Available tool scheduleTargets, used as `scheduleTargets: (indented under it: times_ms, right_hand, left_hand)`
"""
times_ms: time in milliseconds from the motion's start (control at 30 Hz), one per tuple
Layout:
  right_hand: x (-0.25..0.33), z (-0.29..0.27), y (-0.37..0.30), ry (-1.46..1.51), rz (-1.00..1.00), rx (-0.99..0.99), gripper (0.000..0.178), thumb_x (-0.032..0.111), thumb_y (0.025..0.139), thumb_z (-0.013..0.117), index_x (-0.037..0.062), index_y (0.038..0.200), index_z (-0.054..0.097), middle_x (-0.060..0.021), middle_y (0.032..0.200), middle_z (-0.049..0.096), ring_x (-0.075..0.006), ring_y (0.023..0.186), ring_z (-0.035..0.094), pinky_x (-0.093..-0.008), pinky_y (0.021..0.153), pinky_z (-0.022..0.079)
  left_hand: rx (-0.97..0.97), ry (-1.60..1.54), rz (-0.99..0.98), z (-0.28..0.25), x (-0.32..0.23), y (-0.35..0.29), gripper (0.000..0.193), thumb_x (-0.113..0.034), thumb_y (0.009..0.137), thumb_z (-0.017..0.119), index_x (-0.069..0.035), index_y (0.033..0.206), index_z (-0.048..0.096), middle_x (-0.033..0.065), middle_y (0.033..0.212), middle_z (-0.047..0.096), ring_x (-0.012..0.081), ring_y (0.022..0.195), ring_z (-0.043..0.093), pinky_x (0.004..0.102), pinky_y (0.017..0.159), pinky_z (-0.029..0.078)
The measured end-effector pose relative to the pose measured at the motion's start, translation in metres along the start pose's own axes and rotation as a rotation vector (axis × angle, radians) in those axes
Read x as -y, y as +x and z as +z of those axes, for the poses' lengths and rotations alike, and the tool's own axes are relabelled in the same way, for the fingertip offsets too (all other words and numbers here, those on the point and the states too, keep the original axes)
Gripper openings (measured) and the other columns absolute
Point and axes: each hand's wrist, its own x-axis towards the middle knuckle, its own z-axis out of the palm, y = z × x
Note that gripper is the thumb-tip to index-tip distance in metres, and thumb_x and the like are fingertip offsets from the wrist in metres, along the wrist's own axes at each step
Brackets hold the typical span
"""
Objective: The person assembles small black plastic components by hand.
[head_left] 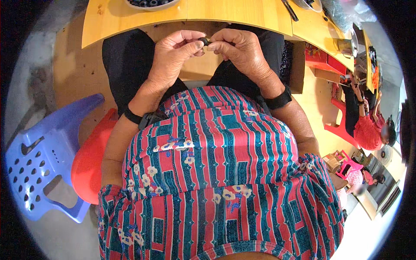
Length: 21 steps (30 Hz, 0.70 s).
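Observation:
Just in front of the table's near edge, my two hands come together over my lap. My left hand (pixel 175 50) pinches a small black rounded part (pixel 203 41) between thumb and fingers. From the other side, the thumb and forefinger of my right hand (pixel 242 50) are pressed together at the right side of the same part. Fingertips hide much of it, so its exact kind cannot be told. Beyond the hands, a white bowl (pixel 160 8) holds several small black ring-shaped pieces on the yellow table (pixel 225 11).
A dark pen-like tool (pixel 290 10) lies at the table's right, near another bowl (pixel 316 6) and clear plastic bags (pixel 340 15). A metal cup (pixel 345 46) stands farther right. Blue (pixel 43 160) and red (pixel 93 162) plastic chairs are at my left. Other people (pixel 368 130) sit at far right.

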Motion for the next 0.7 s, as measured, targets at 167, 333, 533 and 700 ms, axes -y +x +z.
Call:
scheduleTargets:
  times_ms: [167, 333, 533, 700]
  right_hand:
    - [0.006, -0.009, 0.001, -0.115, -0.078, 0.070, 0.017, 0.021, 0.079, 0.066, 0.0041, 0.082, 0.065, -0.0096, 0.068, 0.061, -0.0209, 0.062, 0.061, -0.0295, 0.058, 0.048]
    - [-0.007, -0.009, 0.008, -0.323, -0.338, 0.027, 0.014, 0.017, 0.077, 0.067, 0.0037, 0.082, 0.065, -0.0098, 0.068, 0.060, -0.0224, 0.063, 0.062, -0.0298, 0.058, 0.049]
    - [0.005, 0.007, 0.003, 0.023, -0.012, -0.092, 0.012, 0.012, 0.077, 0.068, 0.0017, 0.082, 0.067, -0.0065, 0.066, 0.063, -0.0116, 0.054, 0.059, -0.0242, 0.050, 0.048]
    - [0.000, 0.022, 0.000, 0.212, 0.099, -0.212, 0.009, 0.009, 0.078, 0.067, 0.0008, 0.081, 0.068, -0.0041, 0.064, 0.063, -0.0064, 0.053, 0.057, -0.0204, 0.049, 0.047]
  left_hand:
    - [0.013, 0.110, -0.004, 0.001, -0.003, -0.002, 0.018, -0.008, 0.085, 0.061, -0.001, 0.101, 0.061, 0.0036, 0.083, 0.062, 0.0109, 0.072, 0.060, 0.0207, 0.063, 0.047]
    - [0.027, 0.056, -0.089, 0.000, 0.002, -0.001, 0.018, -0.008, 0.085, 0.061, 0.000, 0.101, 0.060, 0.0046, 0.083, 0.062, 0.0120, 0.074, 0.060, 0.0228, 0.065, 0.049]
    - [-0.020, -0.245, -0.115, -0.001, 0.008, -0.001, 0.017, -0.005, 0.087, 0.056, 0.000, 0.103, 0.058, 0.0052, 0.088, 0.061, 0.0139, 0.079, 0.060, 0.0294, 0.077, 0.050]
    - [-0.030, -0.339, -0.090, 0.000, 0.010, 0.000, 0.018, -0.004, 0.087, 0.055, 0.000, 0.105, 0.057, 0.0057, 0.090, 0.060, 0.0143, 0.080, 0.060, 0.0305, 0.080, 0.051]
